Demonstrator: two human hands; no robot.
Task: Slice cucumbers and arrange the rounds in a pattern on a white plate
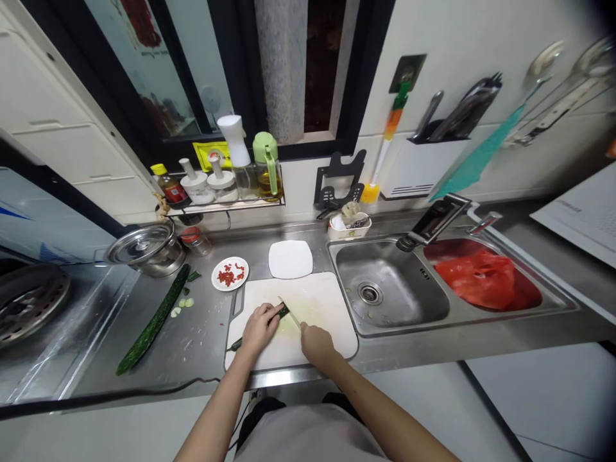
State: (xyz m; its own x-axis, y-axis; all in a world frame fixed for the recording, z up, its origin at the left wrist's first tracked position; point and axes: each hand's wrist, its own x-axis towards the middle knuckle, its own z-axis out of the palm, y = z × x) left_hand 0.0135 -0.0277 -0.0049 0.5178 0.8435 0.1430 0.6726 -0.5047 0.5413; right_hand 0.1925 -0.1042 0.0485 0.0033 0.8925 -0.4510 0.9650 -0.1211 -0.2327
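Note:
On the white cutting board (320,305), a dark green cucumber (235,345) lies at a slant, with much of its length hidden under my left hand (260,328). The fingers of that hand are bent over the cucumber and hold it against the board. My right hand (317,346) is closed round the handle of a knife (291,314), whose blade stands at the cucumber's far end, just beyond my left fingertips. Behind the board are an empty white square plate (290,259) and a small white plate (216,280) with chopped red pieces (231,274).
A second long cucumber (154,326) lies to the left near garlic cloves (181,307). A lidded steel pot (144,249) and a red-lidded jar (196,240) stand behind. Right of the board is the sink (394,289), with a red plastic bag (476,279) in its far basin.

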